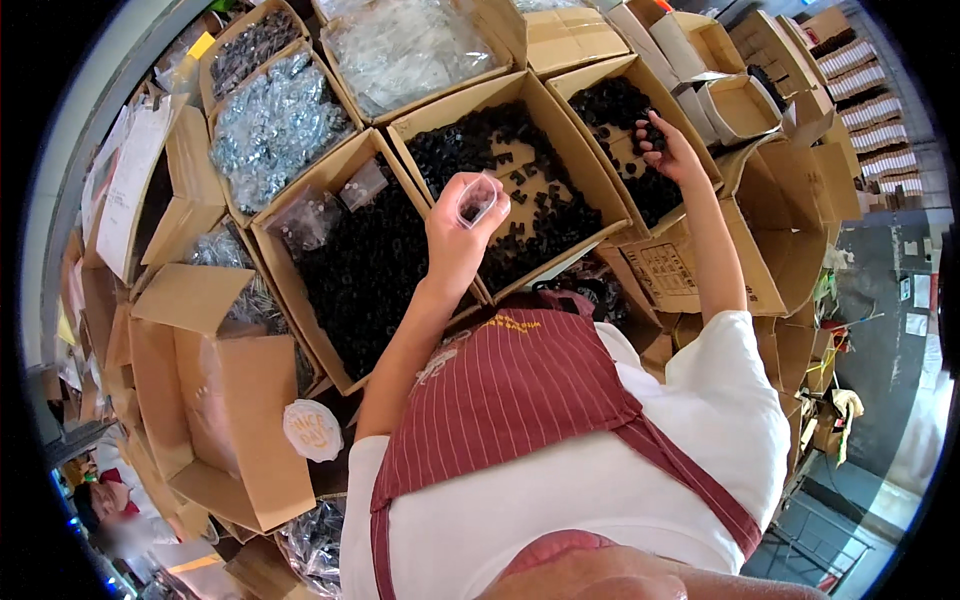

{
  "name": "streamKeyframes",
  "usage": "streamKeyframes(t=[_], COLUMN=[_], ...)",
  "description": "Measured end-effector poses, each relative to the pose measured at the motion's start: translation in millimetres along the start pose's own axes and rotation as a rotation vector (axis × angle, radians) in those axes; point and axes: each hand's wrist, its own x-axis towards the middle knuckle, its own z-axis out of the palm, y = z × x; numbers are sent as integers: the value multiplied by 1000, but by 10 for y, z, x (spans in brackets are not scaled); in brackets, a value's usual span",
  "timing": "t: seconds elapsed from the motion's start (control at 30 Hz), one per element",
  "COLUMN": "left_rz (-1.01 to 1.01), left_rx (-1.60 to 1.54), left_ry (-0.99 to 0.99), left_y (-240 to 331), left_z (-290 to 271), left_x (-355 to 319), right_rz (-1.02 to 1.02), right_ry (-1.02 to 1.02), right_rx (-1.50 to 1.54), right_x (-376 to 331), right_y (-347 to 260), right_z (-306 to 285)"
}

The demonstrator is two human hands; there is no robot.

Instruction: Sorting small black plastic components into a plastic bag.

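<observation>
My left hand [462, 225] is wrapped round a small clear plastic bag [478, 198], its mouth facing up and something dark inside. It is above the inner edge of a cardboard box of black plastic parts [560, 205]. At the right, my right hand [668, 150] has its fingers closed on small black plastic parts [655, 138]. That hand is over another, narrower box, where more black parts [610, 100] lie scattered. The exact shape of the parts in my fingers is too small to tell.
A box heaped with black parts [360, 270] stands at the left, small filled bags [362, 186] in its far corner. Beyond are boxes of clear bluish pieces [275, 125] and clear plastic bags [410, 50]. Open cartons [220, 400] stand at the near left and right [785, 215].
</observation>
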Motion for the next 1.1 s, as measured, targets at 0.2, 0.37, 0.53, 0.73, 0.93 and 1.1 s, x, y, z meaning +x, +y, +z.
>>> streamKeyframes(t=[0.2, 0.37, 0.53, 0.73, 0.93, 1.1], left_rz=[34, 17, -1, 9, -2, 32], left_rx=[27, 34, -9, 9, -153, -194], left_ry=[6, -13, -18, -44, -110, -126], left_y=[-7, -33, -101, -64, -86, -52], left_z=[20, -14, -13, -26, -20, -5], left_x=[-3, -2, 2, -1, -7, -13], right_rz=[-11, -4, 186, 226, 100, -104], right_ry=[-127, -366, -588, -652, -659, -574], right_rx=[521, 379, 131, -11, -289, -589], right_x=[-103, -371, -897, -1254, -1380, -1365], right_y=[83, 86, 182, 171, 95, 149], right_z=[294, 1079, 2139, 2599, 2753, 2792])
